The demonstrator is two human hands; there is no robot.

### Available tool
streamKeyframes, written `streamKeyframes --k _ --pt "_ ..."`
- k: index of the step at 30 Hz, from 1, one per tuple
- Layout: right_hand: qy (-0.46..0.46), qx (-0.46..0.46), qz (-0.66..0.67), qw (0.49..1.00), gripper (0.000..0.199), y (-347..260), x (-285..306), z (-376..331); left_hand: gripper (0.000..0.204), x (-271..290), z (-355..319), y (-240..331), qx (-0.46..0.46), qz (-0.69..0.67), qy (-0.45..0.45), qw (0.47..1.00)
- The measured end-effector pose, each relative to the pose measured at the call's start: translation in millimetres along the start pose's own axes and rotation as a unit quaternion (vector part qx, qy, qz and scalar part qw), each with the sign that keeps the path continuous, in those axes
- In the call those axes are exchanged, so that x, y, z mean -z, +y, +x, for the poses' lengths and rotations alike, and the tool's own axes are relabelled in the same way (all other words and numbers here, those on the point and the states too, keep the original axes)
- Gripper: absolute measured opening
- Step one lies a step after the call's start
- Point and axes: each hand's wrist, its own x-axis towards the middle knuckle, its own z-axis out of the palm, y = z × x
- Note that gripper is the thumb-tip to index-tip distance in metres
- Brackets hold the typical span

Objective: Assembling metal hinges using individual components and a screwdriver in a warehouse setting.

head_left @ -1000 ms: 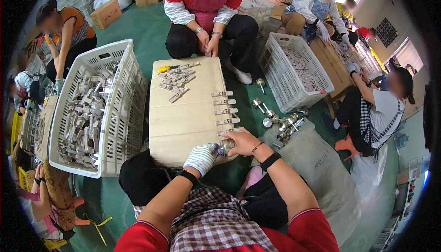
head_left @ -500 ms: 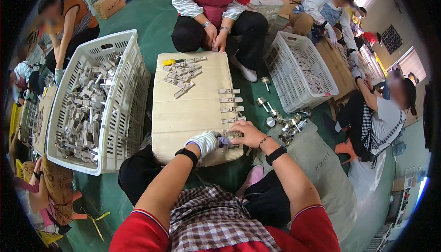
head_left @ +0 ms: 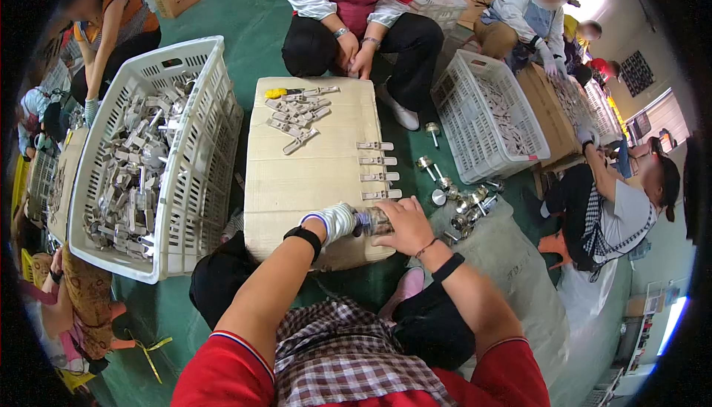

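My left hand [head_left: 338,221], in a white striped glove with purple fingertips, is closed on one side of a shiny, rounded metal part [head_left: 376,221]. My bare right hand [head_left: 406,225] curls over its other side; fingers hide much of the part. Both hands are at the near right edge of a cardboard box [head_left: 297,184] used as a table. Just beyond them, several flat pale metal clips [head_left: 379,176] lie in a column along the right edge. More such clips [head_left: 298,119] are piled at the far left, beside a yellow-handled tool [head_left: 285,92].
A white crate [head_left: 189,177] of metal parts stands left. Stemmed round metal pieces [head_left: 467,203] lie right, by a pale sack [head_left: 512,273]. Another white crate [head_left: 512,156] is beyond. A person [head_left: 356,43] sits opposite with hands together; other people work around.
My hands stay on the metal part, the right hand's fingers shifting slightly over it. The whole view has moved a little. The clips keep their places on the box.
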Motion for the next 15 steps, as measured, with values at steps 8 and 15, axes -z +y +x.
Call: streamKeyframes --k 8,15 --pt "0.038 0.030 -0.171 0.984 0.075 -11 -8 0 0.046 12 -1 10 0.034 0.011 -0.031 0.999" --pt "0.079 0.063 -0.214 0.972 0.069 -14 -15 6 0.048 8 18 -9 -0.018 0.049 -0.046 0.998"
